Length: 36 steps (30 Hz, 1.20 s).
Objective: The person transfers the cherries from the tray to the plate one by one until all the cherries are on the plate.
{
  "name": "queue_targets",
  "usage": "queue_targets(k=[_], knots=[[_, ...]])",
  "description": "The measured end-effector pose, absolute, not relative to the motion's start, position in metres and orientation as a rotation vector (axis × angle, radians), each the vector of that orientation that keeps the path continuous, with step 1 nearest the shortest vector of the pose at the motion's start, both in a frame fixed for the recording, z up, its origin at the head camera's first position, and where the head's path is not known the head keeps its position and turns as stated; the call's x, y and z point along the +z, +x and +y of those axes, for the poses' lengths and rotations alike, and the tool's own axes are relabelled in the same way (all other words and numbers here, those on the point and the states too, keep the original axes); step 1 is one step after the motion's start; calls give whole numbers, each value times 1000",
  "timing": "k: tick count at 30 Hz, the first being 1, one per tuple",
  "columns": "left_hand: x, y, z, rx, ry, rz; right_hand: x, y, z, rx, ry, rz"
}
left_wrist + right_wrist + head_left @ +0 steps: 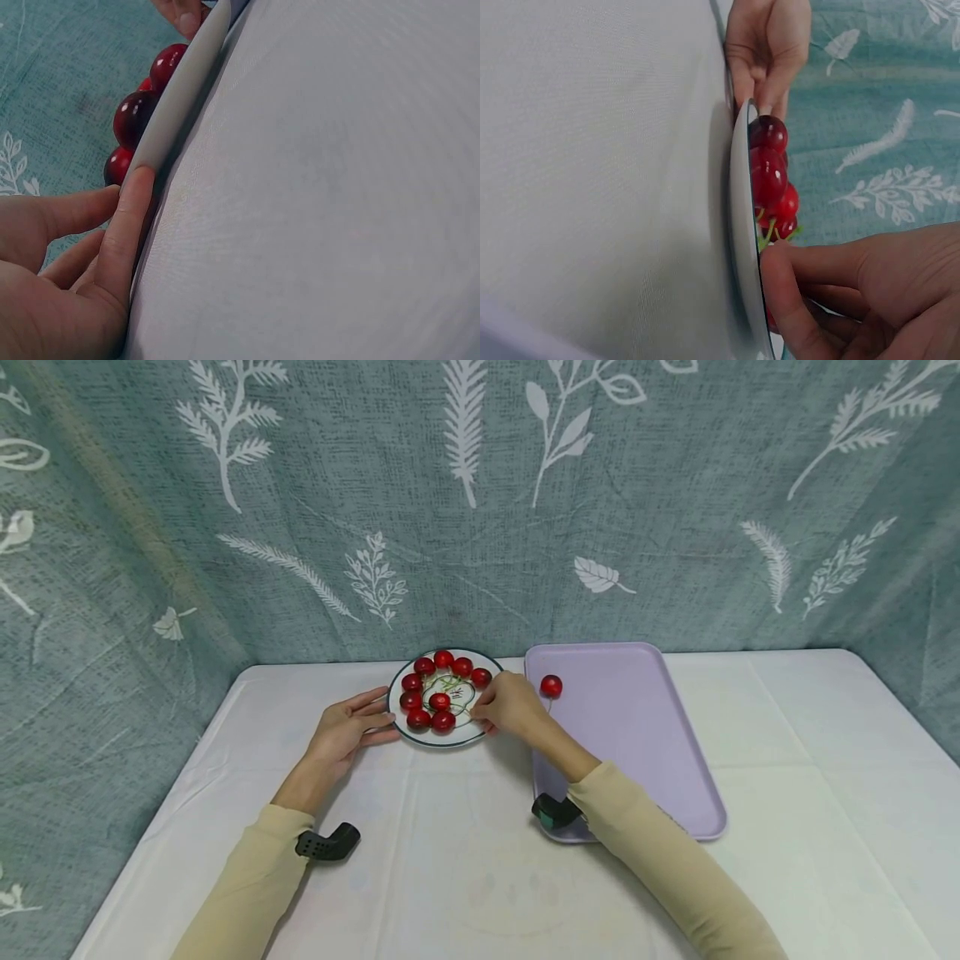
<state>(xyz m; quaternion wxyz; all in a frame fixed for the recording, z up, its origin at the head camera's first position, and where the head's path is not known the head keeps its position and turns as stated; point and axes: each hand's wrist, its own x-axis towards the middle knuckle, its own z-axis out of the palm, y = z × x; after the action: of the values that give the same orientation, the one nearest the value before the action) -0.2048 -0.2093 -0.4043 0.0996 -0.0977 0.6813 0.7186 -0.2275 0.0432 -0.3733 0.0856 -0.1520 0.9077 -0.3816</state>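
Observation:
A white plate (457,741) with a dark green rim line holds several dark red cherries (418,719) with green stems, most set along its left and far edge. My left hand (341,733) touches the plate's left rim, its fingers nearly straight, with thumb and fingers at the edge in the left wrist view. Over the plate's right side, my right hand (512,705) pinches a thin green stem (767,235) between thumb and fingertips. A bit of red shows under that hand, mostly hidden by the fingers.
A lilac tray (630,735) lies right of the plate, under the right forearm. One single cherry (551,686) with its stem sits near its far left corner. A white cloth (420,860) covers the table; a green leaf-patterned curtain (480,568) hangs behind.

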Motion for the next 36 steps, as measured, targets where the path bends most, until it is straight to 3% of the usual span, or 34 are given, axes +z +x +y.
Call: queue_targets(k=[22, 36], knots=[[-403, -207, -208, 2130, -277, 2000, -357, -233, 90, -1342, -373, 2617], [-400, -204, -206, 2128, -298, 2000, -358, -235, 140, -930, -64, 2749]])
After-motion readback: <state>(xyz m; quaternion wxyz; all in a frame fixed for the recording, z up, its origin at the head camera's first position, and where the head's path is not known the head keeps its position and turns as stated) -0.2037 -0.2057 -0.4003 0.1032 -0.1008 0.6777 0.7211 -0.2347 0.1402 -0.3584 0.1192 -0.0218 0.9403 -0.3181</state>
